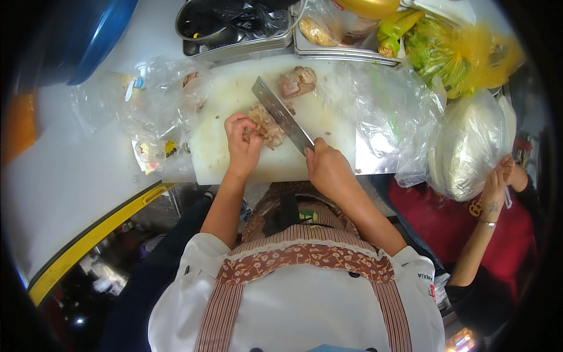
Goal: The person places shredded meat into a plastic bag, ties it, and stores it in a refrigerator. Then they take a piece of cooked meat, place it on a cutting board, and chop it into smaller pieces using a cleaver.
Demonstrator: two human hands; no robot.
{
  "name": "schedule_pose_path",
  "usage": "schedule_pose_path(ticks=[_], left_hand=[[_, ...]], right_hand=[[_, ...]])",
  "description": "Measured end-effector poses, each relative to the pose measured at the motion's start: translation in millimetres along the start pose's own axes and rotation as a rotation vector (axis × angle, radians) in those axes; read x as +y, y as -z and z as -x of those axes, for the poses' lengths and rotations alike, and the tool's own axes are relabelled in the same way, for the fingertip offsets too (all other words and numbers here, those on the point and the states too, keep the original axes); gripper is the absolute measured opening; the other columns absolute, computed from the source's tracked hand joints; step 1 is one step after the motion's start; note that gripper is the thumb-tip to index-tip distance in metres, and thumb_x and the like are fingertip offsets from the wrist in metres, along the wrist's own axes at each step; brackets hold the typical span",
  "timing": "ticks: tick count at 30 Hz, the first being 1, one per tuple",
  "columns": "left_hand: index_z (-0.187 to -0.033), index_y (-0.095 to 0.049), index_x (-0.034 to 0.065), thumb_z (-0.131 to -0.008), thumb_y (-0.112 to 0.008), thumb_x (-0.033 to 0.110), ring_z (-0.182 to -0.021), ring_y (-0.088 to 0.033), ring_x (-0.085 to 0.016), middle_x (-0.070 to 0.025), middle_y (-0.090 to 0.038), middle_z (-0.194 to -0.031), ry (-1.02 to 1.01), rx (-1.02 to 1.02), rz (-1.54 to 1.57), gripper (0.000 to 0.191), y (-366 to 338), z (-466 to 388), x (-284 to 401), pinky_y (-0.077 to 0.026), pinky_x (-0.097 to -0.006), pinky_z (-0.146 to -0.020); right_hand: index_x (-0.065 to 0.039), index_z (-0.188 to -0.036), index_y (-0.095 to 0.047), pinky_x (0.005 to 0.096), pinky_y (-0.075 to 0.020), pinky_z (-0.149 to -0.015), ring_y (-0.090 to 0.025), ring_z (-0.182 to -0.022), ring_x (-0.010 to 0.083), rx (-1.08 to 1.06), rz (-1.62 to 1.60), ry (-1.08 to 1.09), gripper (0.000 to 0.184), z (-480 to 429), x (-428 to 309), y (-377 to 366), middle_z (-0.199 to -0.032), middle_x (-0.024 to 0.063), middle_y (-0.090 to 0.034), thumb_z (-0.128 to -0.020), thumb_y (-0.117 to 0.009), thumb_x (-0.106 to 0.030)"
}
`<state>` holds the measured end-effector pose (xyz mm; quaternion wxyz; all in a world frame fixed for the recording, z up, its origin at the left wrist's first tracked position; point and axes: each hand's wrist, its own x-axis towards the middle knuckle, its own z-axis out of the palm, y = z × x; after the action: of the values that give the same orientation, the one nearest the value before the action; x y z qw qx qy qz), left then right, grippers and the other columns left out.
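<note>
A white plastic cutting board (215, 163) lies before me, with pale cooked meat (266, 125) in its middle. My left hand (244, 145) grips the left side of this meat with bent fingers. In my right hand (327, 165) is the handle of a cleaver (281, 114). Its broad blade slants up and left along the right side of the meat, and bits cling to the metal. Whether the edge is in the meat, I cannot tell. Behind the blade a second chunk of meat (298, 82) rests on the board, with small scraps scattered about.
Clear plastic bags flank the board, left (162, 105) and right (382, 119). Metal trays (246, 50) stand behind it, one carrying a green pepper (396, 31). At right, another person's hands (499, 180) touch a full plastic bag (470, 145). A yellow edge (96, 242) borders the left counter.
</note>
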<state>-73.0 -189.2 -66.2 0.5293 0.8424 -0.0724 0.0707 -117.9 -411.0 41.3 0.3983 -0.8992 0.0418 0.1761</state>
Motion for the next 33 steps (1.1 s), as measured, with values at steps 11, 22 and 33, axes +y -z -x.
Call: schedule_pose_path(ticks=[11, 22, 33], left_hand=[[-0.114, -0.054, 0.004, -0.069, -0.07, 0.002, -0.11, -0.053, -0.033, -0.0166, -0.054, -0.121, 0.002, -0.035, -0.059, 0.048, -1, -3, 44, -0.042, -0.0406, -0.097], [-0.132, -0.037, 0.0023, -0.066, -0.077, 0.001, -0.116, -0.047, -0.034, -0.0196, -0.042, -0.129, -0.025, -0.07, -0.115, 0.077, -18, -8, 57, -0.043, -0.0421, -0.098], [-0.126, -0.043, 0.0019, -0.069, -0.076, -0.002, -0.113, -0.05, -0.033, -0.0193, -0.045, -0.126, -0.144, -0.142, -0.067, 0.067, -14, -12, 65, -0.048, -0.039, -0.092]], right_hand=[[0.006, -0.086, -0.049, 0.0476, -0.046, -0.056, -0.06, -0.066, 0.0487, -0.009, -0.116, -0.052, 0.026, 18, 21, 20, -0.067, 0.0295, -0.059, -0.096, -0.056, -0.016], [0.002, -0.089, -0.051, 0.0539, -0.048, -0.061, -0.06, -0.069, 0.0487, 0.086, 0.063, -0.012, 0.018, 64, 8, 34, -0.074, 0.0281, -0.061, -0.095, -0.053, -0.015], [0.0, -0.088, -0.049, 0.0533, -0.049, -0.064, -0.06, -0.07, 0.047, 0.01, 0.184, -0.116, 0.019, 85, 3, 32, -0.078, 0.0258, -0.062, -0.094, -0.052, -0.017]])
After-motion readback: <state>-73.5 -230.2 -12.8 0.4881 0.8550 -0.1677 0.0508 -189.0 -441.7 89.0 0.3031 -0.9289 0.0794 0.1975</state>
